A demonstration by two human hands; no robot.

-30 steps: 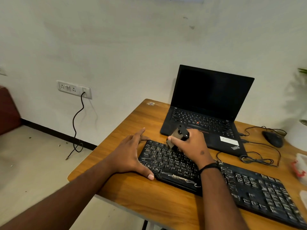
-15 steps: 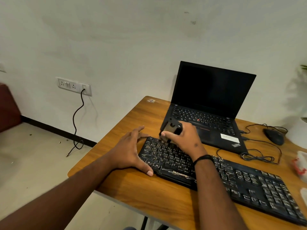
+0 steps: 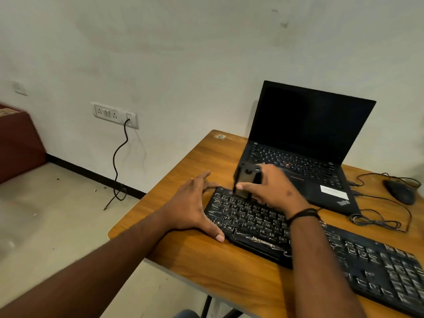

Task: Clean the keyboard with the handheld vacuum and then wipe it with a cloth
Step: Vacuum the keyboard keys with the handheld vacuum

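right hand [image 3: 274, 191] gripped small grey handheld vacuum [image 3: 246, 181] on black keyboard [image 3: 252, 222]; flat open left hand [image 3: 191, 206] braced its edge, nozzle risked snagging keycaps

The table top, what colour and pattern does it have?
The table top is orange-brown with wood grain, clearest in the head view.

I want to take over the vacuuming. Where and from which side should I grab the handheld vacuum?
Grip the handheld vacuum around its upright body, below the wider top, probably from the right side as the right hand does now. It stands nearly vertical with its nozzle on the keyboard, and the left hand bracing the keyboard's left end blocks that side.
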